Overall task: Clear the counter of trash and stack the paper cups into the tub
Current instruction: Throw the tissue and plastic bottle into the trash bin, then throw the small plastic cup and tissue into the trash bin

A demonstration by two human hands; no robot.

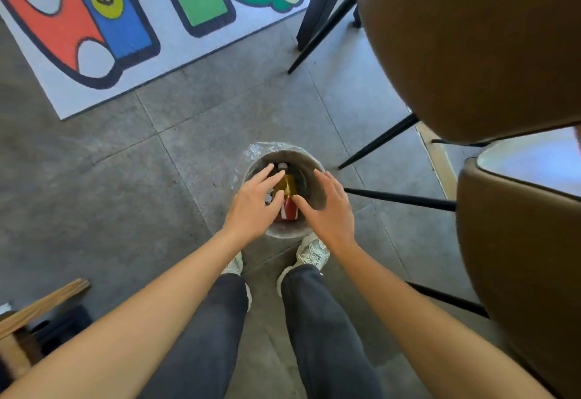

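A round grey trash bin (316, 197) with a clear plastic liner stands on the floor just ahead of my feet. Inside it lies a bottle (288, 192) with amber liquid, a red label and a white cap. My left hand (254, 205) hovers over the bin's left side with its fingers spread and nothing in it. My right hand (327, 208) hovers over the bin's right side, fingers apart and empty. Both hands partly hide the bin's contents. No paper cups or tub are in view.
Two brown chairs (471, 53) with thin black legs crowd the right side, next to a white table edge (534, 159). A colourful play mat (125, 21) covers the floor at the upper left. A wooden piece (41, 307) lies at the lower left.
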